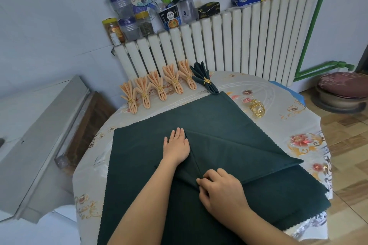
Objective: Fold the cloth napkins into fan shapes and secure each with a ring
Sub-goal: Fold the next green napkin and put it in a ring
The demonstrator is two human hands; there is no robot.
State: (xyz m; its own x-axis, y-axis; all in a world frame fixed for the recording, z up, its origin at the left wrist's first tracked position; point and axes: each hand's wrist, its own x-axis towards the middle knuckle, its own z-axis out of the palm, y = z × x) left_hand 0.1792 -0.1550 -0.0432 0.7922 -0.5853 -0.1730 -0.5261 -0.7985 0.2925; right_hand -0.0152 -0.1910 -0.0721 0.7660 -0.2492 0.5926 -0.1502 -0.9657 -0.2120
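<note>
Left hand (176,148) flat on green napkin (219,117), right hand (220,190) pinching its fold.

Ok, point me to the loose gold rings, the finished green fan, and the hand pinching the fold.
Loose gold rings (257,109), head view, on the middle ring of the pile.
Finished green fan (207,83), head view, on the cloth just below its ring.
Right hand (221,189), head view, on the back of the hand.

I have one view only, from the camera worn on the person's head. It looks forward and steeply down across the round table with its floral plastic cover (294,125), close above both forearms. Its wide lens bends the white ribbed radiator (239,42) and the tiled wall at the far side.
</note>
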